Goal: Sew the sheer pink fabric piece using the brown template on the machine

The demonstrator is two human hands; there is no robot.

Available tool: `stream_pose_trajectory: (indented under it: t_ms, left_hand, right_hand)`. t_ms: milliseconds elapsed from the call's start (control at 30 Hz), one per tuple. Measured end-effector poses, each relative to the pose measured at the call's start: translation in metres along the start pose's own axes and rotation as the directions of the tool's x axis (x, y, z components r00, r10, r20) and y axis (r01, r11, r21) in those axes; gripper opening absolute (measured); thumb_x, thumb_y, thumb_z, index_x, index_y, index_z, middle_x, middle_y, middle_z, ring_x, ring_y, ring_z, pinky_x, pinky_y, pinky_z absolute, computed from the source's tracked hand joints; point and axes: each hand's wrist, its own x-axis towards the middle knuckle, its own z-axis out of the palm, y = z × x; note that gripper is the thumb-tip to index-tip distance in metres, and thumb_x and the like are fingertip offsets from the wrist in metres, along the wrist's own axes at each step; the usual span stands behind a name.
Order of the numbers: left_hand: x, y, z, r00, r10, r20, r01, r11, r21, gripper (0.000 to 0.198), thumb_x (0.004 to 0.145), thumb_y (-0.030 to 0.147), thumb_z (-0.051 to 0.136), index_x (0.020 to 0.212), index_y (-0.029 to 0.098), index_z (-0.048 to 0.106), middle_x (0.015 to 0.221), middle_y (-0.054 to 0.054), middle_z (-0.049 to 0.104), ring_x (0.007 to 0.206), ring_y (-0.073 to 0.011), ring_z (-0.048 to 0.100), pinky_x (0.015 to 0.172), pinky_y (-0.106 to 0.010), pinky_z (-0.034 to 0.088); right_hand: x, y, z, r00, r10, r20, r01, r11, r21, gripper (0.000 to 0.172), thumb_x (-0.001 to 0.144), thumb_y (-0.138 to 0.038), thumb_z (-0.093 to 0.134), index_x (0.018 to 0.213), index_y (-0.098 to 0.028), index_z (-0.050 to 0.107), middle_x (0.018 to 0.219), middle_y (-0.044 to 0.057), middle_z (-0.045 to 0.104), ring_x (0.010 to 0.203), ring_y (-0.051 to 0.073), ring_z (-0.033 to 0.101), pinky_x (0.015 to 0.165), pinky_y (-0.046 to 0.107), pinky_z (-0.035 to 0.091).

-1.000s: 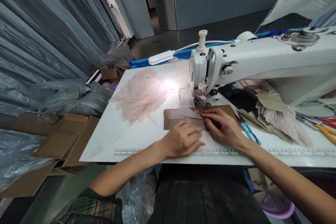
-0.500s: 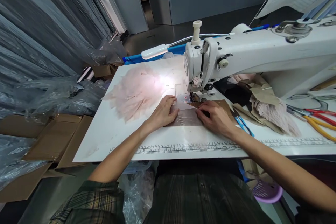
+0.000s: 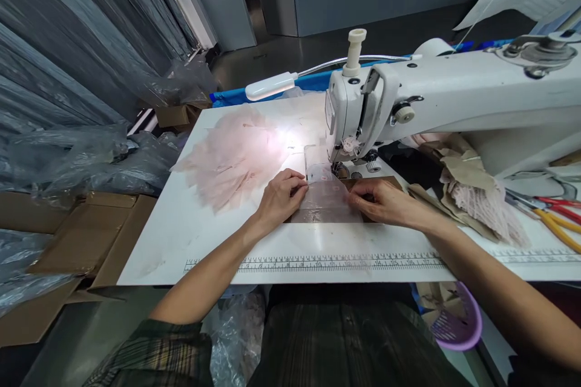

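A thin, pale pink sheer fabric piece (image 3: 324,196) lies over the bed of the white sewing machine (image 3: 385,94). Its far edge reaches up by the presser foot (image 3: 336,170); whether it is under the foot I cannot tell. My left hand (image 3: 282,198) pinches the fabric's left edge, thumb against fingers. At the right edge, just in front of the foot, my right hand (image 3: 384,199) is closed on the same fabric. A brown plate (image 3: 376,184) shows beneath and beside the right fingers.
Ruffled pink tulle (image 3: 236,163) spreads over the left of the white table (image 3: 158,242). A lit lamp (image 3: 271,86) hangs behind it. Right of the machine lie brown and pink scraps (image 3: 472,187) and yellow-handled scissors (image 3: 560,230). A printed ruler (image 3: 313,262) runs along the front edge.
The fabric has moved forward over the clear plate by the presser foot. My right hand has shifted slightly right, and its forearm now hides the blue snips. The view has shifted a little.
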Motion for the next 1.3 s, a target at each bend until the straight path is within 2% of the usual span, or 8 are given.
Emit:
stream_pose_trajectory:
  t_ms: [233, 467, 700, 833, 867, 967, 1100, 1300]
  left_hand:
    - [-0.016, 0.048, 0.008, 0.895, 0.445, 0.011, -0.440, 0.888, -0.131, 0.006, 0.094, 0.014, 0.049, 0.094, 0.013, 0.056, 0.087, -0.005, 0.068, 0.083, -0.0145, 0.066, 0.075, -0.030, 0.056]
    - [-0.005, 0.009, 0.001, 0.994, 0.077, -0.078, -0.058, 0.975, 0.215, 0.022, 0.094, 0.029, 0.055, 0.105, 0.011, 0.061, 0.108, -0.015, 0.062, 0.095, -0.0230, 0.062, 0.077, -0.039, 0.057]
    - [-0.008, 0.014, 0.012, 0.957, 0.289, -0.015, -0.290, 0.955, -0.067, 0.012, 0.093, 0.017, 0.054, 0.093, 0.011, 0.065, 0.094, -0.010, 0.068, 0.086, -0.0177, 0.066, 0.072, -0.033, 0.059]
    - [-0.029, 0.069, 0.013, 0.801, 0.532, 0.275, -0.354, 0.791, -0.499, 0.016, 0.093, 0.007, 0.048, 0.101, 0.011, 0.060, 0.093, -0.008, 0.071, 0.084, -0.0131, 0.069, 0.074, -0.023, 0.059]
    - [-0.034, 0.081, 0.009, 0.823, 0.487, 0.291, -0.283, 0.797, -0.534, 0.016, 0.092, 0.006, 0.049, 0.101, 0.012, 0.060, 0.092, -0.008, 0.071, 0.083, -0.0136, 0.069, 0.075, -0.023, 0.059]
    - [-0.043, 0.100, -0.011, 0.899, 0.242, 0.364, 0.006, 0.826, -0.563, 0.012, 0.092, 0.012, 0.050, 0.098, 0.015, 0.060, 0.089, -0.007, 0.071, 0.081, -0.0154, 0.070, 0.069, -0.025, 0.059]
    - [-0.039, 0.080, -0.048, 0.861, -0.104, 0.498, 0.390, 0.765, -0.513, 0.018, 0.098, 0.029, 0.045, 0.109, 0.018, 0.054, 0.092, -0.003, 0.071, 0.045, -0.0065, 0.060, 0.032, -0.015, 0.040]
    - [-0.017, 0.016, -0.069, 0.980, -0.040, 0.193, 0.007, 0.985, 0.171, 0.022, 0.096, 0.026, 0.049, 0.114, 0.017, 0.059, 0.083, -0.004, 0.070, 0.066, -0.0167, 0.066, 0.060, -0.027, 0.054]
  right_hand:
    - [0.006, -0.002, 0.011, 0.941, -0.131, -0.312, 0.205, 0.954, 0.217, 0.038, 0.098, -0.045, 0.043, 0.097, -0.018, 0.071, 0.103, 0.008, 0.069, 0.098, 0.023, 0.064, 0.082, 0.031, 0.049]
    - [0.007, 0.004, 0.023, 0.897, -0.153, -0.414, 0.247, 0.951, 0.184, 0.029, 0.098, -0.037, 0.047, 0.100, -0.020, 0.072, 0.109, 0.008, 0.070, 0.100, 0.024, 0.066, 0.091, 0.037, 0.049]
    - [0.002, 0.009, 0.022, 0.906, -0.063, -0.418, 0.213, 0.923, 0.322, 0.030, 0.093, -0.042, 0.057, 0.108, -0.020, 0.071, 0.115, 0.010, 0.069, 0.108, 0.027, 0.063, 0.100, 0.043, 0.047]
    - [-0.005, -0.007, 0.016, 0.955, -0.273, -0.115, 0.280, 0.709, 0.647, 0.047, 0.093, -0.050, 0.057, 0.132, -0.025, 0.058, 0.137, 0.008, 0.056, 0.125, 0.027, 0.052, 0.108, 0.045, 0.041]
    - [-0.008, -0.011, 0.015, 0.933, -0.360, -0.001, 0.249, 0.642, 0.725, 0.052, 0.092, -0.052, 0.057, 0.138, -0.026, 0.053, 0.141, 0.008, 0.052, 0.126, 0.026, 0.051, 0.107, 0.044, 0.042]
    - [-0.020, -0.018, 0.012, 0.772, -0.545, 0.327, 0.039, 0.554, 0.831, 0.065, 0.084, -0.051, 0.069, 0.138, -0.020, 0.051, 0.130, 0.012, 0.059, 0.111, 0.023, 0.062, 0.093, 0.035, 0.052]
    - [-0.035, -0.012, 0.003, 0.586, -0.394, 0.709, -0.339, 0.675, 0.655, 0.061, 0.078, -0.038, 0.078, 0.129, -0.013, 0.056, 0.089, 0.005, 0.069, 0.063, 0.012, 0.065, 0.057, 0.021, 0.054]
    - [-0.018, 0.001, -0.010, 0.923, -0.086, 0.375, -0.087, 0.903, 0.421, 0.030, 0.084, -0.029, 0.065, 0.111, -0.016, 0.066, 0.076, 0.000, 0.064, 0.061, 0.012, 0.058, 0.053, 0.021, 0.047]
